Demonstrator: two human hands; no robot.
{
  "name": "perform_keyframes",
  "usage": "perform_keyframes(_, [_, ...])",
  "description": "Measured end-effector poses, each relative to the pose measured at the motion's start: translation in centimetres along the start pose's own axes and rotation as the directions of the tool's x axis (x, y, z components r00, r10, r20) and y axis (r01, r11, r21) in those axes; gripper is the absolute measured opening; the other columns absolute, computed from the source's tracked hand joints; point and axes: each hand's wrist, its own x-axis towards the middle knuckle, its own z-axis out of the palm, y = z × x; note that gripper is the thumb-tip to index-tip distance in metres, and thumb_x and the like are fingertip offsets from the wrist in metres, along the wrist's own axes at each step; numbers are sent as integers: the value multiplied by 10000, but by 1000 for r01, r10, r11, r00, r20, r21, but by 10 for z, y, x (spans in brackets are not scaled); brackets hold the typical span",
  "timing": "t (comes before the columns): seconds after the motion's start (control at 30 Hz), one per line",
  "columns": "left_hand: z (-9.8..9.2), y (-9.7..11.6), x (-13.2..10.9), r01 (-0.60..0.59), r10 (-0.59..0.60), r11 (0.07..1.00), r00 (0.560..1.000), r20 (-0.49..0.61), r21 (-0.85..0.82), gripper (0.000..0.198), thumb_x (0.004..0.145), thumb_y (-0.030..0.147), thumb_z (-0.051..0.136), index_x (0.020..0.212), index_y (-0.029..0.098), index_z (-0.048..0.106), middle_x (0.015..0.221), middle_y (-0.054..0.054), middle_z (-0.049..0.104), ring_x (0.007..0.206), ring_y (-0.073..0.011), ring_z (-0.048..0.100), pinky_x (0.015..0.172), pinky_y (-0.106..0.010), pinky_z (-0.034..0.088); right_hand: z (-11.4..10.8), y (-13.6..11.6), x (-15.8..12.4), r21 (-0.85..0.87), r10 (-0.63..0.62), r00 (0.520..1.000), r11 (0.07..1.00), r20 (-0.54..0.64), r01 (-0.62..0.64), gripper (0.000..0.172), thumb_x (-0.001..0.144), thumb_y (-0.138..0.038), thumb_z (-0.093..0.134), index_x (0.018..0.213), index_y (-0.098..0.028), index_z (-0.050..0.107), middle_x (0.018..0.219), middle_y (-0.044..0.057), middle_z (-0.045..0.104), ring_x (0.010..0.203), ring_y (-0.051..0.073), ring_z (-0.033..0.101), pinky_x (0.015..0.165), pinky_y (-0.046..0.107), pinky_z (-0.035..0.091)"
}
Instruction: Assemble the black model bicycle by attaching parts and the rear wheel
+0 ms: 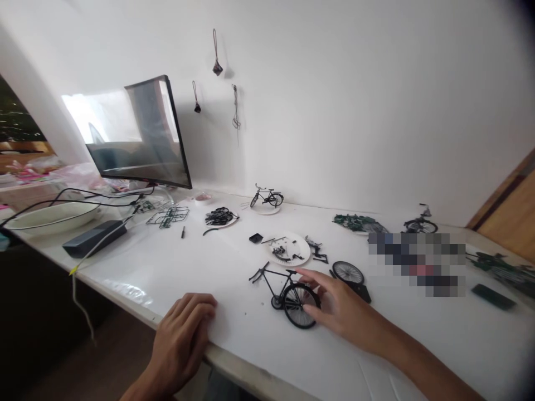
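Observation:
A small black model bicycle (288,287) has a rear wheel, saddle and handlebar, but no wheel shows under its handlebar. My right hand (334,303) holds it from the right, forefinger by the saddle and thumb against the rear wheel. Near the table's front edge rests my left hand (184,328), its fingers curled together with nothing seen in them. A loose spoked wheel (348,272) lies behind my right wrist, beside a dark flat piece (363,291). Beyond the bicycle, a white plate (304,257) bears small black parts.
At the back stand a complete model bicycle (267,197) and another (421,223). Black parts (220,216) and green parts (355,221) lie in piles. A monitor (142,133), grey box (95,238) and cables occupy the left. A blurred patch covers part of the right.

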Motion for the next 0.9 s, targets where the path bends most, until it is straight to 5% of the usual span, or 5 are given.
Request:
perform_keyframes(0.2, [0, 1, -1, 9, -9, 1000, 1000, 7, -10, 153, 921, 98, 409, 983, 177, 524, 1061, -120, 629, 963, -229, 576, 792, -350, 482, -1, 0, 2, -114, -27, 1000, 993, 9, 28, 496, 924, -368, 558, 1414, -306, 510, 1353, 65, 601, 839, 167, 653, 828, 362, 552])
perform_keyframes(0.43, [1, 0, -1, 10, -10, 1000, 1000, 10, -26, 156, 914, 84, 420, 993, 172, 521, 1076, -116, 620, 978, -234, 565, 798, -358, 462, -7, 0, 1, -115, -48, 998, 992, 51, 54, 585, 880, -502, 645, 1405, -275, 517, 1420, 78, 550, 1286, 273, 530, 1078, 444, 440])
perform_keyframes(0.6, [0, 0, -1, 16, -16, 1000, 1000, 13, -21, 152, 914, 86, 421, 988, 174, 519, 1081, -111, 616, 974, -230, 560, 797, -352, 453, -8, 2, 2, -163, -68, 997, 984, 32, 72, 765, 740, -537, 784, 1400, -256, 518, 1445, 93, 521, 1324, 306, 484, 1110, 482, 404])
perform_keyframes(0.9, [3, -3, -3, 17, -17, 999, 1000, 10, -33, 149, 912, 84, 438, 995, 182, 516, 1088, -110, 608, 988, -239, 537, 807, -359, 421, -5, 3, 3, -238, -115, 993, 965, -5, 111, 455, 866, -436, 673, 1274, -253, 595, 1331, 73, 602, 1207, 269, 578, 1056, 440, 463])
